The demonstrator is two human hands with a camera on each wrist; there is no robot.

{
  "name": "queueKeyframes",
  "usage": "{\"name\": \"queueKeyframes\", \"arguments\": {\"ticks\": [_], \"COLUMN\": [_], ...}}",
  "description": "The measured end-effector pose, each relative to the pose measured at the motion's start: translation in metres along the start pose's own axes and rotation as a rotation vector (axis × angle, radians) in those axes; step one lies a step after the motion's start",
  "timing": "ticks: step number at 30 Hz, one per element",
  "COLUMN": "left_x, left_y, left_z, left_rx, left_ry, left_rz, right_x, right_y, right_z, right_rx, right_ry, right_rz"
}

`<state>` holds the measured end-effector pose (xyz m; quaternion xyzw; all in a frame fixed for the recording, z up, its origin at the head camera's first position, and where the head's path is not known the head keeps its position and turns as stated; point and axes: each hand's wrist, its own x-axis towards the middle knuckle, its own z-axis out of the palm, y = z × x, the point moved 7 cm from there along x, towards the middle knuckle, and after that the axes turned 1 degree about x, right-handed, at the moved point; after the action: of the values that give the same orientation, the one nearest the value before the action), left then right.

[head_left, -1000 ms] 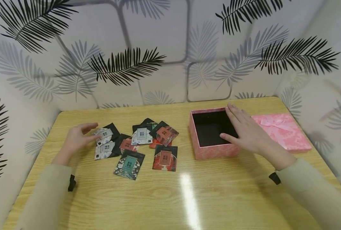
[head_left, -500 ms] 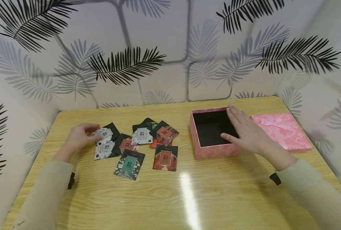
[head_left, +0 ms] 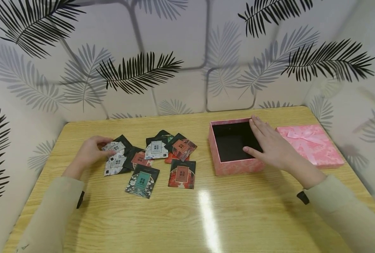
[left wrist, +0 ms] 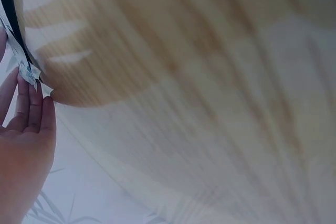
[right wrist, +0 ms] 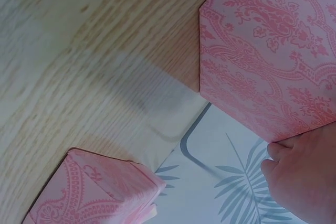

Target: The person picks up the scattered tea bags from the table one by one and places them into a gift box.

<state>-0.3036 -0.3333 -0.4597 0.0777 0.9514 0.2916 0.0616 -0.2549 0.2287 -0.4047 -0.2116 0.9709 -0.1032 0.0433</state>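
Observation:
My left hand (head_left: 90, 151) is at the left end of a cluster of flat printed sachets, pinching the edge of a white-and-black sachet (head_left: 117, 146) between thumb and fingers. Its pale edge also shows at the fingertips in the left wrist view. Another white sachet (head_left: 115, 164) lies just below it, partly overlapped. On the right, my right hand (head_left: 274, 144) rests with straight fingers along the right rim of an open pink box (head_left: 238, 166), its thumb over the black interior. The box's patterned outer side (right wrist: 270, 45) fills the upper right of the right wrist view.
A teal-labelled sachet (head_left: 142, 180), a red sachet (head_left: 182, 174) and several overlapping ones lie between the left hand and the box. The pink lid with a bow (head_left: 311, 144) lies right of the box. A leaf-patterned wall covering (head_left: 181, 88) stands behind the wooden table (head_left: 162, 225).
My left hand has moved slightly right onto the white-and-black sachet, and its thumb and fingers have closed on the edge. The right hand has stayed on the box.

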Motion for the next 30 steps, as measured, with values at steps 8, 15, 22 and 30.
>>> {"name": "queueKeyframes", "arguments": {"ticks": [8, 15, 22, 30], "left_x": [-0.003, -0.003, -0.007, -0.015], "left_y": [-0.004, -0.007, -0.008, -0.005], "left_z": [-0.003, -0.004, -0.01, -0.02], "left_rx": [-0.054, -0.051, -0.09, -0.11], "left_ry": [0.015, 0.025, 0.107, 0.21], "left_rz": [-0.054, -0.083, -0.148, -0.179], "right_x": [0.001, 0.0, 0.0, -0.001], "right_y": [0.0, -0.002, -0.002, -0.001], "right_z": [-0.001, -0.002, -0.003, -0.002], "right_rx": [0.009, 0.012, 0.007, 0.012], "right_ry": [-0.002, 0.003, 0.01, 0.006], "right_rz": [0.007, 0.007, 0.0, 0.003]}}
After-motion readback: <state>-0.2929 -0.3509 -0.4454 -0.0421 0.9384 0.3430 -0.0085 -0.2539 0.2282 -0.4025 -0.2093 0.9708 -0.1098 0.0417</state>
